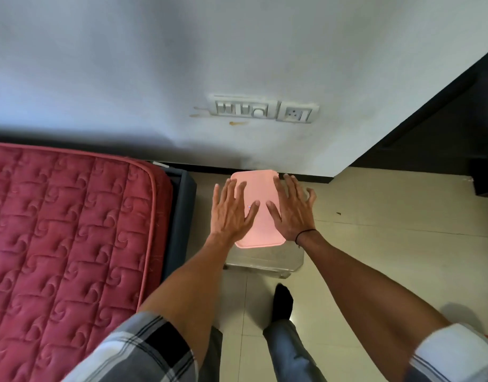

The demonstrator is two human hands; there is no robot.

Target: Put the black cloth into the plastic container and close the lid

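A clear plastic container [265, 260] stands on the tiled floor near the wall. Its pink lid [260, 188] lies flat on top of it. My left hand [232, 210] rests palm-down on the lid's left half with fingers spread. My right hand [291, 208] lies palm-down on the right half, its fingers reaching past the lid's far right edge. Neither hand holds anything. The black cloth is not visible; the container's inside is hidden by the lid and my hands.
A red quilted mattress [66, 230] on a dark bed frame [179, 216] borders the container on the left. A white wall with a switch panel [265, 108] is just behind. A dark cabinet [444, 128] stands at the right. My socked foot [283, 301] is below.
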